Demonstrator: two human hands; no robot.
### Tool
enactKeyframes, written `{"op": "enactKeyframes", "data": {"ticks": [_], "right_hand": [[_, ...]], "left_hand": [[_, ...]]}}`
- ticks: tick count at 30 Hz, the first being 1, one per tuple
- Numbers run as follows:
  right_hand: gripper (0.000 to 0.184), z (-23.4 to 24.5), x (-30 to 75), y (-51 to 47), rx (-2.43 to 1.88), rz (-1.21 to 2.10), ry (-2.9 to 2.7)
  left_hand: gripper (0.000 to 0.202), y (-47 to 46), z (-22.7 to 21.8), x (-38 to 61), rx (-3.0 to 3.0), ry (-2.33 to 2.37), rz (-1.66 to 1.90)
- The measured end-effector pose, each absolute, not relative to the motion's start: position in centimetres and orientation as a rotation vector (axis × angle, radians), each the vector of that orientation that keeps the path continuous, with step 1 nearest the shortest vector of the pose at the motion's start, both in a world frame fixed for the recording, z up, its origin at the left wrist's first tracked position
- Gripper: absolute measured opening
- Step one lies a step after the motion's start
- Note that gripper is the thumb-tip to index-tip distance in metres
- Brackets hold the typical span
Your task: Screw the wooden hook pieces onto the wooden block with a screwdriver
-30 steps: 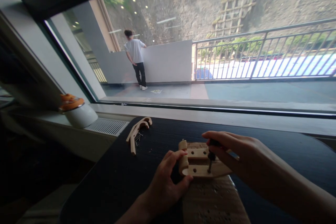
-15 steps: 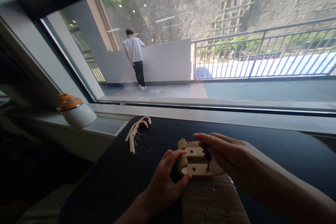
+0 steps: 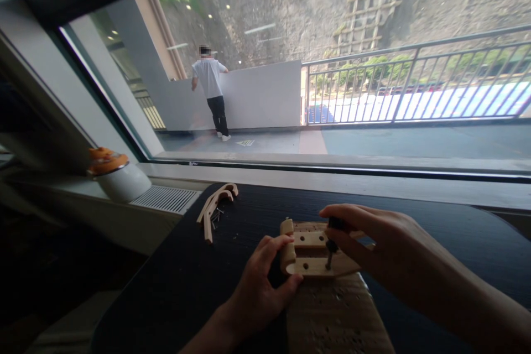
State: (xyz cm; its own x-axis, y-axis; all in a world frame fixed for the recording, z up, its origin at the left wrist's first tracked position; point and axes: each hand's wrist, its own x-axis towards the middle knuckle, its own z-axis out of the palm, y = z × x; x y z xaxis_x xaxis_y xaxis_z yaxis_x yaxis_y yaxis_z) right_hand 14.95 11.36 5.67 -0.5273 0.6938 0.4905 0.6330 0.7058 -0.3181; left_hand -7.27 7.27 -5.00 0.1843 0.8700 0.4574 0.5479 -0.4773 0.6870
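Note:
My left hand (image 3: 265,274) is closed on the left end of a small wooden frame (image 3: 309,267), thumb at the near edge and fingers over its rounded end piece (image 3: 287,240). The frame has two parallel rails with round holes and rests at the far part of a pitted wooden board (image 3: 332,315). In my right hand (image 3: 369,232) is a screwdriver (image 3: 331,246) with a dark handle, gripped from above between thumb and fingers. Its shaft slants down to the near rail, where the tip meets a hole or screw too small to make out.
Two curved wooden pieces (image 3: 208,224) and several loose screws (image 3: 216,215) lie at the left of the dark table (image 3: 174,287). A white container with an orange top (image 3: 124,180) stands on the sill beside a vent (image 3: 166,199). Beyond the window, a person (image 3: 209,80) leans at a wall.
My right hand has shifted slightly right and its fingers now curl around the screwdriver handle, which tilts more. My left hand stays on the frame. The person outside has moved an arm.

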Motion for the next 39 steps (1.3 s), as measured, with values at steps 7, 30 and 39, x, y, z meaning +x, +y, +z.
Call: {"op": "enactKeyframes", "data": {"ticks": [7, 30, 39], "right_hand": [[0.021, 6.0, 14.3, 10.7, -0.920, 0.360, -2.397], [0.032, 5.7, 15.0, 11.6, -1.006, -0.001, -2.387], [0.035, 5.4, 14.3, 11.2, -0.838, 0.312, -2.382]], "left_hand": [[0.054, 7.3, -5.0, -7.3, 2.103, 1.333, 1.200], [0.052, 7.3, -5.2, -7.2, 2.103, 1.346, 1.216], [0.053, 7.3, -5.0, -7.3, 2.125, 1.333, 1.228]]}}
